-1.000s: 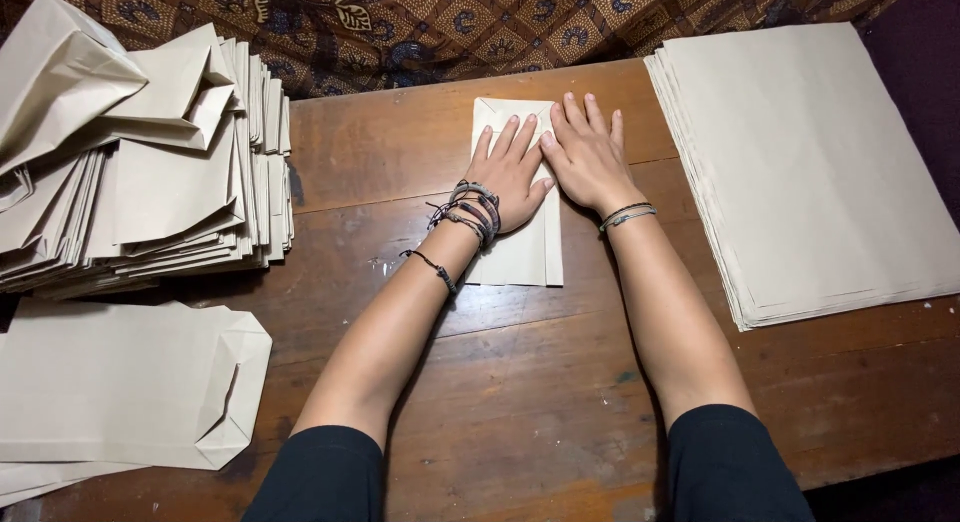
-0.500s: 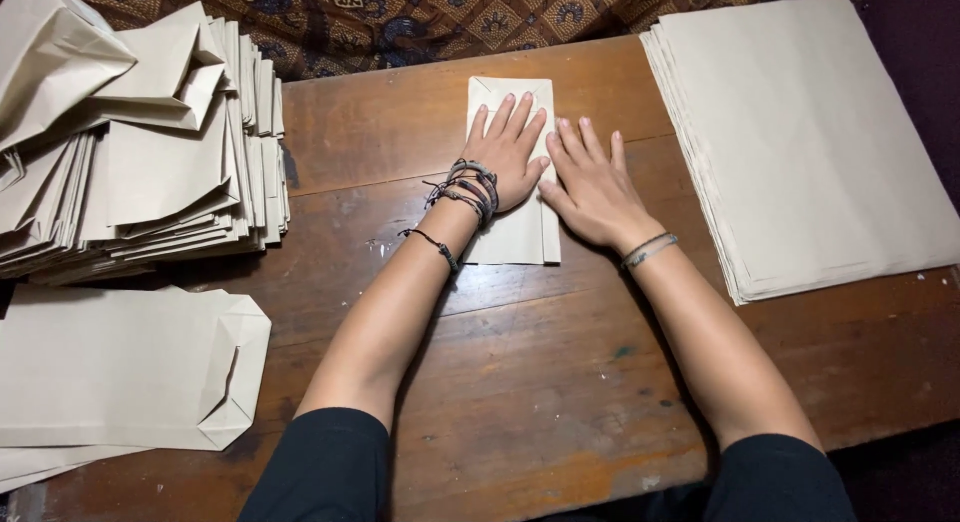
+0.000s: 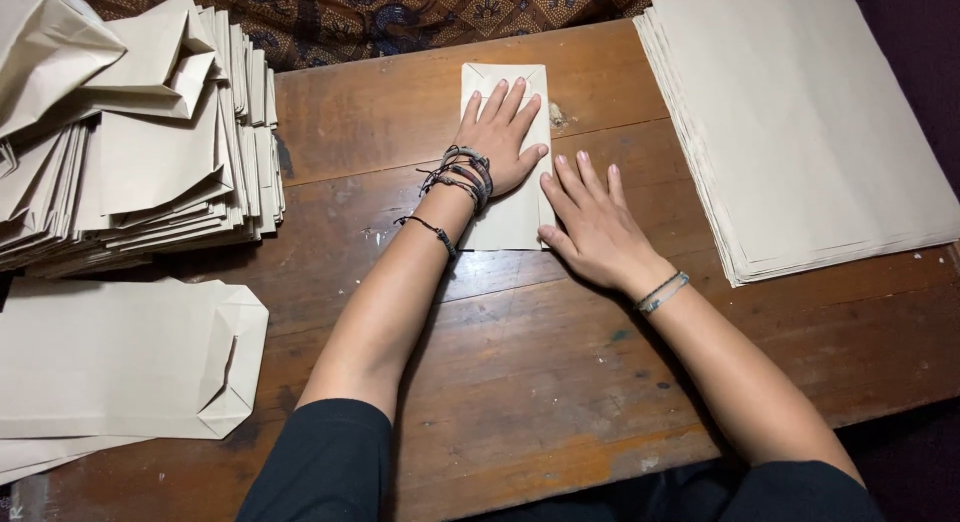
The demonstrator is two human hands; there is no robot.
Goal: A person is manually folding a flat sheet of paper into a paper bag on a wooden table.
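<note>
A folded beige paper bag [image 3: 512,217] lies flat on the wooden table [image 3: 560,382], its folded end pointing away from me. My left hand [image 3: 500,137], with several cord bracelets on the wrist, presses flat on the bag's upper half, fingers spread. My right hand [image 3: 590,227] rests flat on the table beside the bag's lower right edge, thumb touching that edge. Neither hand grips anything.
A thick stack of flat beige paper sheets [image 3: 810,122] sits at the right. A tall, untidy pile of folded bags [image 3: 130,142] stands at the back left. Finished flat bags [image 3: 120,357] lie at the near left. Patterned cloth [image 3: 400,17] lies beyond the table's far edge.
My right hand slid off the bag, down and to the right along its edge onto the table. The left hand stayed pressed on the bag.
</note>
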